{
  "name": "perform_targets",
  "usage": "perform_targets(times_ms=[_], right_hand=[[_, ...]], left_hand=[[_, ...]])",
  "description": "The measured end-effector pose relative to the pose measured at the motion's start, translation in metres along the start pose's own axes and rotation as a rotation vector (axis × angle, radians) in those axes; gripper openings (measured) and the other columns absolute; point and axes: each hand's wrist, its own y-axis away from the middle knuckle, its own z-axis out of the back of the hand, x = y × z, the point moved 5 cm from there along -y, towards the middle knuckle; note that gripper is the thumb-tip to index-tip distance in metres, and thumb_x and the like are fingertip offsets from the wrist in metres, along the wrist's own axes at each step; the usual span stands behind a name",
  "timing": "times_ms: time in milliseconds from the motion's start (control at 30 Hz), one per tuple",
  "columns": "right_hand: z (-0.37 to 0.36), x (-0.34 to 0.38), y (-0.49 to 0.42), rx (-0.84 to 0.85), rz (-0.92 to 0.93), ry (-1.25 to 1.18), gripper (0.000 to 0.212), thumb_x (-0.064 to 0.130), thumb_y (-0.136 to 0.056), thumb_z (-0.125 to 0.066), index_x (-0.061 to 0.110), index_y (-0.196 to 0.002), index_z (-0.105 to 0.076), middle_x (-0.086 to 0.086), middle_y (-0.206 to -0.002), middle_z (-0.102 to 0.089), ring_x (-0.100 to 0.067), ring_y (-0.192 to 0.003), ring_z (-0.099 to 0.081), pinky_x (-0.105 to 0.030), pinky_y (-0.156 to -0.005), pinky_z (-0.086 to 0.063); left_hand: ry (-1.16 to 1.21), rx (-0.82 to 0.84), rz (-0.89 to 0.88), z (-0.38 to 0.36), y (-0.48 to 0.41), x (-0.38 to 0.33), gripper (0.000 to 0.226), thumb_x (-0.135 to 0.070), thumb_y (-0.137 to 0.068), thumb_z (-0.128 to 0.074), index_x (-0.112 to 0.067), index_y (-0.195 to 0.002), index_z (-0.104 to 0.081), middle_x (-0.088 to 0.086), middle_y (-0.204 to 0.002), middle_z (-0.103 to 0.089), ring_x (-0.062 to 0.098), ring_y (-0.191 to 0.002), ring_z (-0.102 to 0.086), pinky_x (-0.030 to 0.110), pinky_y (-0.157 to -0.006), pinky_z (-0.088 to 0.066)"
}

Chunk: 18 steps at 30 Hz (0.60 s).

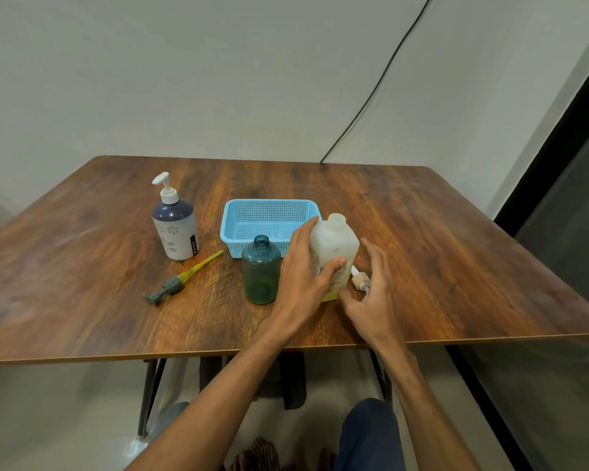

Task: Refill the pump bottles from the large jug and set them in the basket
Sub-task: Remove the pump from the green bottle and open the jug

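Observation:
A whitish translucent jug (335, 244) stands uncapped on the table, and my left hand (303, 270) grips its left side with the thumb across its front. My right hand (371, 294) hovers at the jug's right base with fingers spread, next to a small tan pump cap (359, 280) lying on the table; whether it touches the cap I cannot tell. An open teal bottle (262, 270) stands just left of the jug. Its grey pump with a yellow tube (181, 278) lies further left. A white and navy pump bottle (176, 226) stands at the left. The blue basket (230, 229) sits empty behind.
The wooden table (456, 266) has a near edge just below my wrists. A black cable (371, 96) runs down the wall to the table's back edge. A dark panel (558, 266) borders the right side.

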Motion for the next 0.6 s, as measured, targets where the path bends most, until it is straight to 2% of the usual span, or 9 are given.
perform_targets(times_ms=[100,133,200,267,367,433,533,600], right_hand=[[-0.012,0.016,0.002,0.043,-0.057,-0.244,0.089,0.047,-0.081,-0.074,0.033,-0.153,-0.024,0.01,-0.15,-0.041,-0.004,-0.135,-0.043,-0.02,-0.101,-0.045],[-0.017,0.019,0.001,0.046,-0.075,-0.311,0.09,0.047,-0.081,-0.075,0.036,-0.153,-0.023,0.014,-0.147,-0.043,-0.001,-0.131,-0.047,-0.019,-0.097,-0.049],[-0.026,0.02,-0.002,0.039,-0.093,-0.425,0.092,0.033,-0.079,-0.082,0.033,-0.152,-0.026,0.013,-0.141,-0.05,-0.004,-0.124,-0.056,-0.023,-0.089,-0.056],[-0.033,0.017,-0.005,0.029,-0.096,-0.478,0.094,0.023,-0.074,-0.088,0.029,-0.149,-0.033,0.006,-0.136,-0.057,-0.014,-0.12,-0.061,-0.034,-0.086,-0.059],[-0.039,0.015,-0.004,0.005,-0.115,-0.477,0.089,0.019,-0.072,-0.09,0.029,-0.144,-0.039,0.002,-0.131,-0.061,-0.019,-0.119,-0.062,-0.037,-0.085,-0.06],[-0.041,0.013,-0.004,-0.022,-0.125,-0.444,0.087,0.022,-0.071,-0.09,0.027,-0.143,-0.041,0.005,-0.129,-0.06,-0.015,-0.119,-0.06,-0.038,-0.086,-0.06],[-0.042,0.01,-0.004,-0.048,-0.14,-0.412,0.084,0.023,-0.071,-0.09,0.026,-0.141,-0.043,0.007,-0.126,-0.061,-0.013,-0.116,-0.061,-0.038,-0.085,-0.061],[-0.042,0.01,-0.004,-0.057,-0.144,-0.394,0.083,0.021,-0.071,-0.09,0.025,-0.14,-0.044,0.009,-0.125,-0.061,-0.011,-0.115,-0.061,-0.035,-0.083,-0.061]], left_hand=[[0.006,-0.005,0.007,0.004,0.005,-0.009,0.084,-0.032,-0.089,-0.078,-0.023,-0.156,-0.029,-0.013,-0.151,-0.039,-0.006,-0.131,-0.033,0.023,-0.109,-0.035],[0.007,-0.014,-0.002,0.007,0.009,-0.014,0.084,-0.031,-0.089,-0.078,-0.023,-0.157,-0.028,-0.009,-0.156,-0.037,-0.004,-0.135,-0.032,0.023,-0.112,-0.034],[0.003,-0.04,-0.034,0.014,0.019,-0.025,0.082,-0.025,-0.089,-0.078,-0.02,-0.157,-0.031,-0.004,-0.16,-0.037,0.0,-0.142,-0.031,0.028,-0.119,-0.033],[0.012,-0.09,-0.099,0.025,0.032,-0.035,0.073,-0.018,-0.089,-0.077,-0.017,-0.152,-0.041,-0.003,-0.156,-0.043,0.002,-0.145,-0.034,0.035,-0.118,-0.04],[-0.025,-0.266,-0.252,0.051,0.053,-0.039,0.046,-0.008,-0.091,-0.075,-0.007,-0.135,-0.061,0.002,-0.139,-0.059,0.004,-0.135,-0.05,0.026,-0.109,-0.048],[-0.044,-0.405,-0.277,0.07,0.059,-0.03,0.036,-0.006,-0.091,-0.074,-0.003,-0.126,-0.066,0.007,-0.132,-0.062,0.009,-0.129,-0.055,0.024,-0.107,-0.048],[-0.02,-0.504,-0.2,0.089,0.056,-0.003,0.042,-0.017,-0.091,-0.072,-0.006,-0.13,-0.061,0.007,-0.134,-0.057,0.015,-0.129,-0.053,0.038,-0.106,-0.05],[-0.009,-0.431,-0.081,0.092,0.049,0.018,0.059,-0.03,-0.089,-0.074,-0.013,-0.14,-0.051,0.002,-0.143,-0.049,0.013,-0.135,-0.047,0.04,-0.109,-0.047]])
